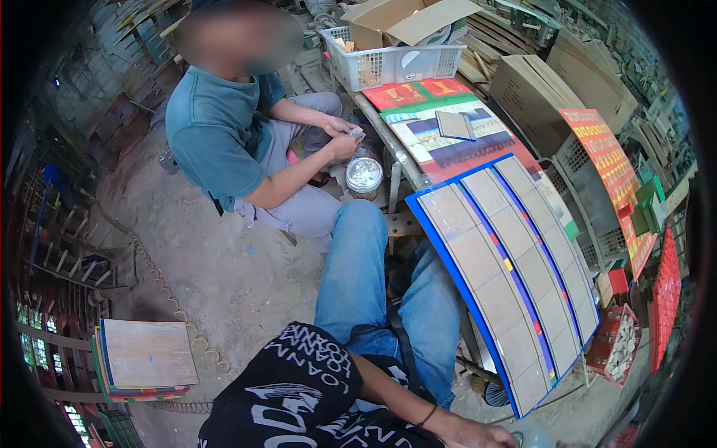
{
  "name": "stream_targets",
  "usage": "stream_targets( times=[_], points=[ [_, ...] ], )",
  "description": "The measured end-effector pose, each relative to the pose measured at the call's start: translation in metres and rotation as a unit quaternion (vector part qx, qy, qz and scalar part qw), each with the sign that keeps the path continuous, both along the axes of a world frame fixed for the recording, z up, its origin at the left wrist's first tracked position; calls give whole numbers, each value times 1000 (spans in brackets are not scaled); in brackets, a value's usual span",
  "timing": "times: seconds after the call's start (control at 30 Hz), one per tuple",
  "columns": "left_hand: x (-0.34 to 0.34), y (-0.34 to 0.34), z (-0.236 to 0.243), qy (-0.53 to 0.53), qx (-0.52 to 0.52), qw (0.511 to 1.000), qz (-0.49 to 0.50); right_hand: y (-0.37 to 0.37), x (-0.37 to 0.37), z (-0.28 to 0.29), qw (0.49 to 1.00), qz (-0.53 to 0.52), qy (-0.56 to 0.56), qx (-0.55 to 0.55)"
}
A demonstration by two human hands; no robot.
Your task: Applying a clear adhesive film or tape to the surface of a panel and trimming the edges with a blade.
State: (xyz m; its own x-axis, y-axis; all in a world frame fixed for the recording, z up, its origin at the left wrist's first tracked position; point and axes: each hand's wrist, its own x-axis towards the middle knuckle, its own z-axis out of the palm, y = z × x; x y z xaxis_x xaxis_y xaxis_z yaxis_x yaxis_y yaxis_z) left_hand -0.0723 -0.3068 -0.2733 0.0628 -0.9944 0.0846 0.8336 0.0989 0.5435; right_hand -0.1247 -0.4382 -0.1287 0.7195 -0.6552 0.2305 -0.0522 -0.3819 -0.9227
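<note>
My left hand (482,434) is at the lower edge, reached across my body to the right, with a dark band on its wrist. It is partly cut off, beside a clear rounded container (534,431); whether its fingers grip anything is unclear. My right hand is out of the picture. Above and right of my left hand lies a large blue-edged board (478,243), with three columns of brownish squares split by purple-blue strips bearing small red and yellow pieces. Farther off, a printed colourful panel (448,142) carries one loose square plate (455,125).
Across from me a seated co-worker (220,134) pinches something small near a clear jar (364,178). Stacked boards (146,355) stand on the left, by a coiled hose (160,272). Behind the bench are a white crate (407,63), cartons (534,93) and a red basket (616,345).
</note>
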Motion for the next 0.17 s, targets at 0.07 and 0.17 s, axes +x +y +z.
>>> stream_targets(
  times=[0.07,0.17],
  points=[
    [13,22,13,35,-32,999,21,28,20,19,981,25,-14,-192],
    [30,28,-2,22,-32,987,157,-9,57,5,773,118,-35,-622]
  ],
)
